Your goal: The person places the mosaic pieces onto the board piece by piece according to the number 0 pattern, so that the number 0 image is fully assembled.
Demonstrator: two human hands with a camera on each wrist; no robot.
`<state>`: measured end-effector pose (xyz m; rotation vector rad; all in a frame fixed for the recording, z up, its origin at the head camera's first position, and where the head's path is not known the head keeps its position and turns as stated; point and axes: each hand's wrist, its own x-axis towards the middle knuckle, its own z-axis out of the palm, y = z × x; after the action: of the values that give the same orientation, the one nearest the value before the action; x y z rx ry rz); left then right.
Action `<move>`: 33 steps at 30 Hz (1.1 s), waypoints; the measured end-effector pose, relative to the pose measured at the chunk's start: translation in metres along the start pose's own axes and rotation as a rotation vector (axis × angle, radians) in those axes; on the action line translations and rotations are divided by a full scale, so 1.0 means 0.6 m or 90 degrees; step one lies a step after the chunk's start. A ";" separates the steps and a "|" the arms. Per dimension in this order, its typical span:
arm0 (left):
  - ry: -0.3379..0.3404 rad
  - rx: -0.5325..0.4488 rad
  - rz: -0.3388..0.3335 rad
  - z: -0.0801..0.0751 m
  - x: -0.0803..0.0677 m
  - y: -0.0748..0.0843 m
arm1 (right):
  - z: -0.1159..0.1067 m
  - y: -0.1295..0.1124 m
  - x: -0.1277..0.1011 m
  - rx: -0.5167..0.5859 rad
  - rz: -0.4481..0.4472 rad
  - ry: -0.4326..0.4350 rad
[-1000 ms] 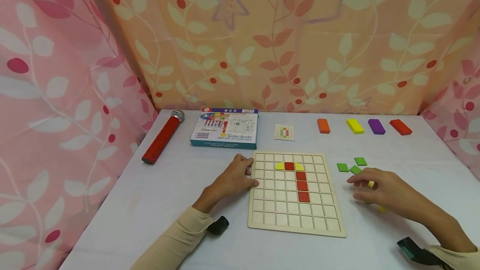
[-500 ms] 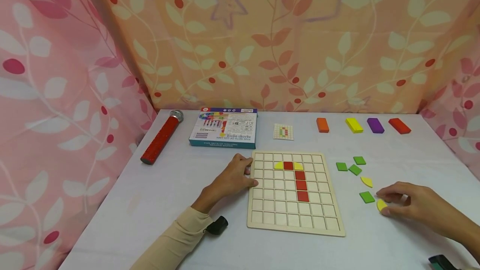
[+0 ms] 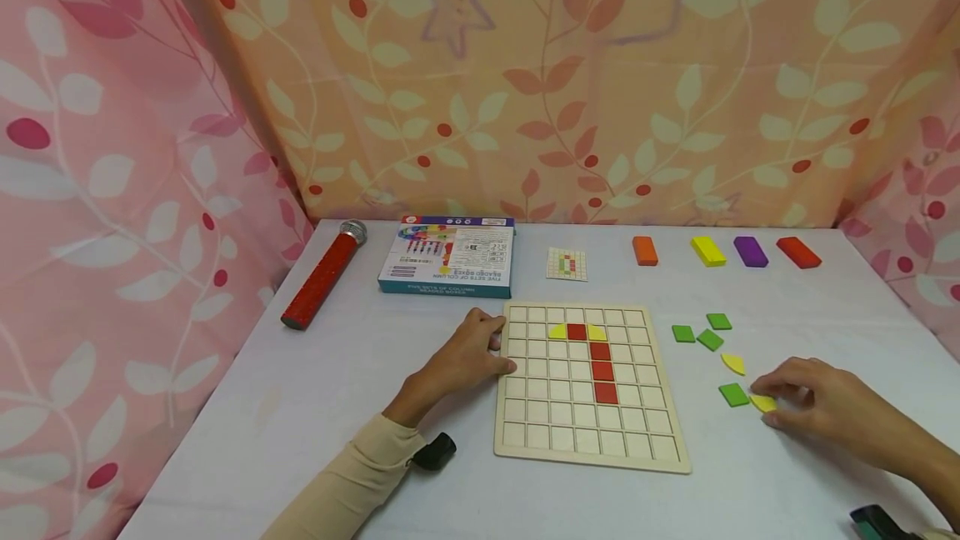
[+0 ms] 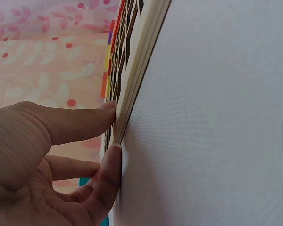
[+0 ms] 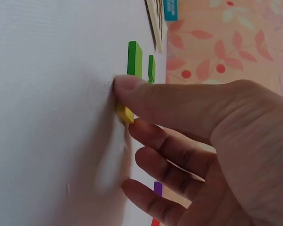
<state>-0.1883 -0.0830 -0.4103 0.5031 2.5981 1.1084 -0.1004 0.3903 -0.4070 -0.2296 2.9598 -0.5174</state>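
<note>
In the head view, my left hand (image 3: 468, 357) holds the left edge of a pale wooden grid board (image 3: 555, 438). The left wrist view shows the thumb and a curled finger at the board's edge (image 4: 140, 61). Red square tiles (image 3: 602, 371) and two yellow curved tiles (image 3: 557, 332) sit in its cells. To the right of the board, my right hand (image 3: 828, 411) pinches a yellow quarter-round tile (image 3: 763, 403) between thumb and index finger, low over the cloth. A green square tile (image 3: 734, 394) lies right beside it. The thumb partly covers the yellow tile (image 5: 124, 112) in the right wrist view.
Green tiles (image 3: 710, 340) and another yellow tile (image 3: 733, 364) lie nearby. Behind are a pattern card (image 3: 567, 264) and orange (image 3: 645, 251), yellow (image 3: 708, 251), purple (image 3: 751, 251) and red (image 3: 798, 252) stacks. A box (image 3: 447, 257) and red microphone (image 3: 322, 277) stand back left.
My right hand has moved right and toward me, uncovering the green and yellow tiles. The yellow tile at its fingertips has turned. My left hand stays at the board.
</note>
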 end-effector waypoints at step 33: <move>-0.002 -0.002 -0.002 0.000 -0.001 0.002 | 0.007 -0.121 0.027 0.075 -0.132 0.011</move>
<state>-0.1877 -0.0827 -0.4095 0.4986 2.5934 1.1096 -0.1065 0.3188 -0.3876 -0.5258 2.9253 -0.7185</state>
